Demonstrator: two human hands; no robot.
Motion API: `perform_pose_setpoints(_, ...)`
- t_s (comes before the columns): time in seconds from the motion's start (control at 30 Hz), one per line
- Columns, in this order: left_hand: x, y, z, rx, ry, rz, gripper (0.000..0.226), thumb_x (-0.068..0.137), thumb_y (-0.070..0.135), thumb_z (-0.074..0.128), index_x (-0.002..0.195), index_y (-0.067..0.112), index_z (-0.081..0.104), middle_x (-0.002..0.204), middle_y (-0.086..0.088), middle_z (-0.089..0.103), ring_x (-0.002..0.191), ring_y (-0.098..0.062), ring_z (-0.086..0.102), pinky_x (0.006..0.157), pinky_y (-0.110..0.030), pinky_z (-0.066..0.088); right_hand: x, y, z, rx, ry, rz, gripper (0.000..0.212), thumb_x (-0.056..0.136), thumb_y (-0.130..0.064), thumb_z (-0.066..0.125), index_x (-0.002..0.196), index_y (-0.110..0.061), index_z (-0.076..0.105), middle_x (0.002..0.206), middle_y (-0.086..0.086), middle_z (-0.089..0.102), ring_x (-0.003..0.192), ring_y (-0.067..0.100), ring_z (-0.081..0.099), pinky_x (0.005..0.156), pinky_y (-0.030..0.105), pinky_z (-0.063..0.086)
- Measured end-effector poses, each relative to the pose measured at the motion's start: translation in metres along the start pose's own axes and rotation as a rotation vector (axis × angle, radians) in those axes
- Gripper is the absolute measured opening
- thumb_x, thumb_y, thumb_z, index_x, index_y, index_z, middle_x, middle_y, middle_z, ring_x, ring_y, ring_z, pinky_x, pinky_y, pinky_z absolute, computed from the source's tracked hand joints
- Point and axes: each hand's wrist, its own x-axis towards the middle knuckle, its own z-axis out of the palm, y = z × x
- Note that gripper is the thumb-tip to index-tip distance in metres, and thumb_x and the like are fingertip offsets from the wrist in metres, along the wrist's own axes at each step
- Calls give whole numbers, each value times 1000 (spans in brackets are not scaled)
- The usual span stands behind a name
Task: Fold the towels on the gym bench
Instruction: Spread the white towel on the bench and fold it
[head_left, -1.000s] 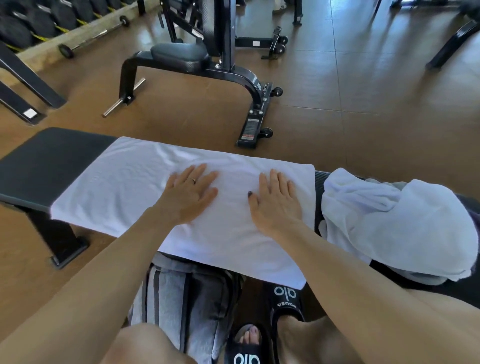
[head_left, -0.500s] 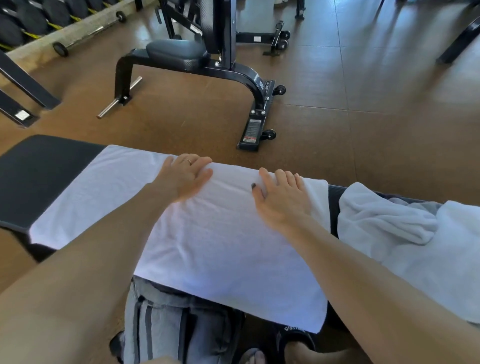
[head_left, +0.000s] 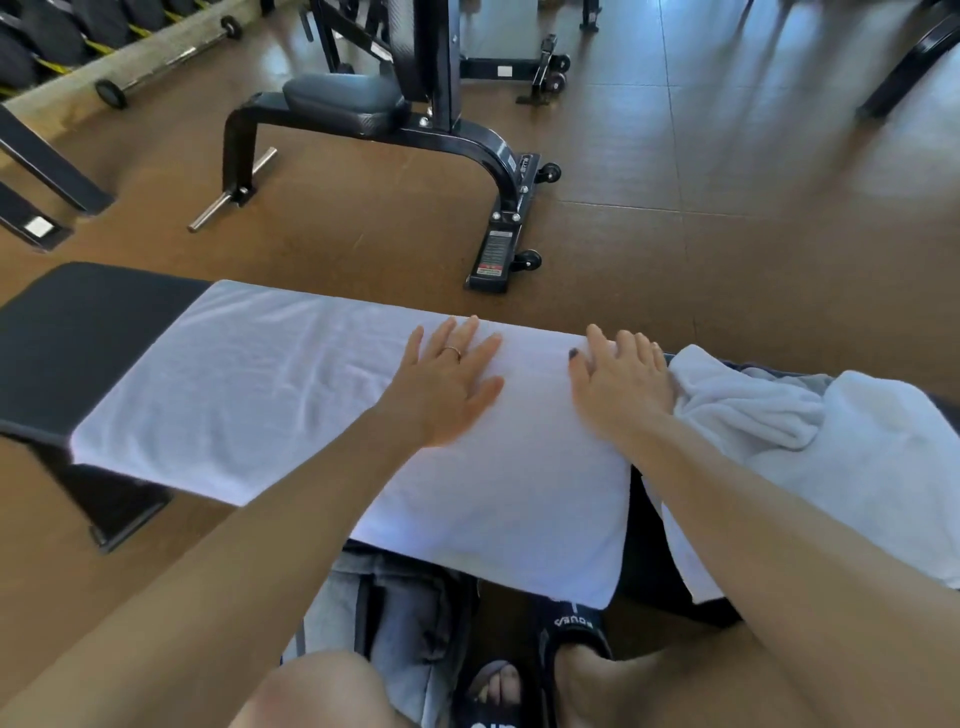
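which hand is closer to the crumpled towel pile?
Right. The right hand lies at the pile edge; the left hand rests flat on the spread towel, farther left.

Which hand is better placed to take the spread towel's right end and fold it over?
Likely the right hand: it lies flat by the spread towel's right end, beside the crumpled towels. The left hand rests flat nearer the middle.

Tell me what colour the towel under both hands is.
White, plain with no pattern; the flat towel shows clearly in the head view.
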Motion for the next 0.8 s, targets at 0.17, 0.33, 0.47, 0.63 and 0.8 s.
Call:
perform_pose_setpoints(0.17,-56,70,3,-50,-44,237,78,103,62,23,161,22,-10,170,1,-11,156,-15,-14,126,-43,-7,-13,-5,-9,-70,39,-53,59,105,-44,21,159,-21,11,165,18,9,153,32,6,124,43,5)
perform_pose_setpoints(0.33,-88,76,21,-49,-46,219,85,101,67,18,161,16,-12,170,1,-12,155,-11,-17,126,-41,-8,-29,-16,-1,-100,-5,-199,53,106,-36,19,157,-20,16,165,14,10,152,31,7,123,44,6)
perform_pose_setpoints(0.47,-95,19,6,-76,100,68,81,94,67,1,163,23,-1,171,5,-7,156,-11,-13,126,-36,-11,-46,-46,-6,-75,55,-245,58,105,-42,19,159,-19,12,166,13,7,153,29,4,124,42,5)
perform_pose_setpoints(0.63,-114,-45,18,-116,-14,-355,72,103,60,15,162,26,-5,170,2,-13,156,-18,-13,125,-42,-9,-91,-92,12,-12,-55,-424,61,104,-49,13,160,-25,4,167,8,-2,154,26,-2,124,42,2)
perform_pose_setpoints(0.8,-118,-72,8,-102,136,-346,69,103,60,16,163,28,1,171,3,-6,157,-19,-9,126,-44,-7,-95,-93,19,-117,-66,-442,63,103,-51,8,160,-25,-2,167,9,-8,154,27,-7,124,44,-2)
